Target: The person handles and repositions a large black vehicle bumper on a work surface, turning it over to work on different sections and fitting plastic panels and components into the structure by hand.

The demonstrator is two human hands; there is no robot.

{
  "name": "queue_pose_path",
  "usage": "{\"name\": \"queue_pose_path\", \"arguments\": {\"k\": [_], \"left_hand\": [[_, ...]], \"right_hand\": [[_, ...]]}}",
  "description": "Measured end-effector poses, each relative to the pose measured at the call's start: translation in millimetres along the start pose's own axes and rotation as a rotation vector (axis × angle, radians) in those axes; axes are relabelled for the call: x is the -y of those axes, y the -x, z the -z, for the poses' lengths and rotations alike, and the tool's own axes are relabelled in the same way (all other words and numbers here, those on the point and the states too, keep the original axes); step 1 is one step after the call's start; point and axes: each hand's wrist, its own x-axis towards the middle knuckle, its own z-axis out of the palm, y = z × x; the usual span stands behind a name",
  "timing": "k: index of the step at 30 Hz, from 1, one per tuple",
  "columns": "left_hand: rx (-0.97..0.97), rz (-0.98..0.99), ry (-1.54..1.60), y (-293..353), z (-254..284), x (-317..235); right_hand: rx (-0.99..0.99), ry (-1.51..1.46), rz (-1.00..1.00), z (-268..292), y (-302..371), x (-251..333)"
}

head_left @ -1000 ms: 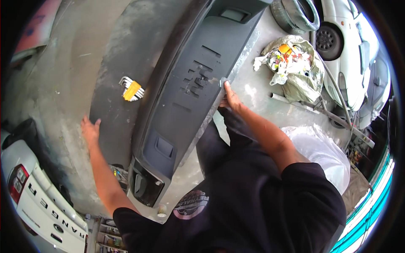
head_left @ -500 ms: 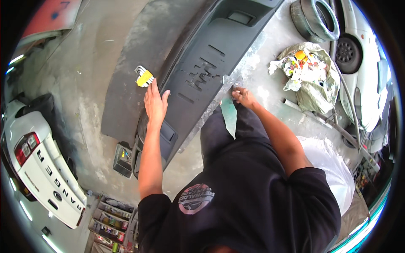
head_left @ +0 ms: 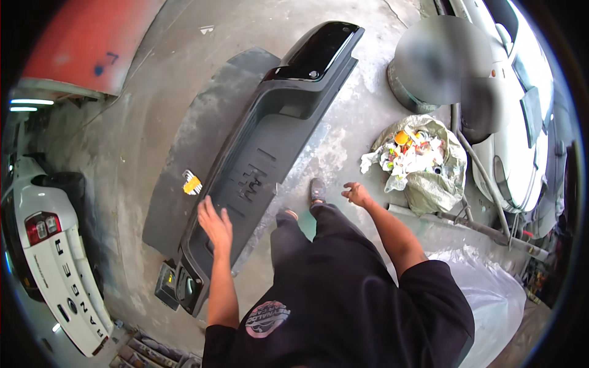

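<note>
A black vehicle bumper (head_left: 270,132) lies diagonally across the floor, with a grey step panel full of recessed slots and glossy black ends. My left hand (head_left: 215,226) hovers over the bumper's near left part, fingers stretched out and holding nothing; whether it touches the surface I cannot tell. Just beyond its fingertips, a hex key set (head_left: 192,184) in a yellow holder rests on the dark mat (head_left: 178,165) beside the bumper. My right hand (head_left: 357,194) is in the air right of my legs, its fingers loosely bent and apart, with nothing visible in them.
An open sack of rubbish (head_left: 429,165) and a metal pipe frame (head_left: 478,227) are on the right, before a pale car (head_left: 521,122). A dark box (head_left: 165,285) sits by the bumper's near end. A white pickup (head_left: 61,264) stands left; clear plastic sheeting (head_left: 485,300) lies lower right.
The view has shifted, bringing the bumper's glossy far end into sight. My right hand has moved away from the bumper's edge. My left hand stays over the bumper's left side, fingers still spread.
</note>
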Motion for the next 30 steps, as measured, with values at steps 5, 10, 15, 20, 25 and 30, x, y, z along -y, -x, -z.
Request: {"name": "queue_pose_path", "arguments": {"k": [5,10,15,20,25,30], "left_hand": [[0.395,0.316,0.5,93.1,-35.5,-54.5],[0.578,0.389,0.629,223.2,-113.5,4.9],[0.631,0.968,0.795,253.6,-91.3,30.0],[0.474,1.011,0.885,236.3,-79.0,33.6],[0.451,0.977,0.941,217.0,-86.4,-3.4],[0.526,0.899,0.917,211.0,-88.3,-38.0]], "right_hand": [[0.008,-0.014,-0.007,34.5,-9.0,-7.2],[0.095,-0.101,-0.012,42.1,-7.0,23.9],[0.157,-0.095,0.055,34.7,-13.5,35.0],[0.202,-0.074,0.147,49.2,-29.0,34.3],[0.198,0.031,0.049,62.7,-24.2,47.2],[0.175,0.041,0.057,67.6,-14.5,43.9]]}}
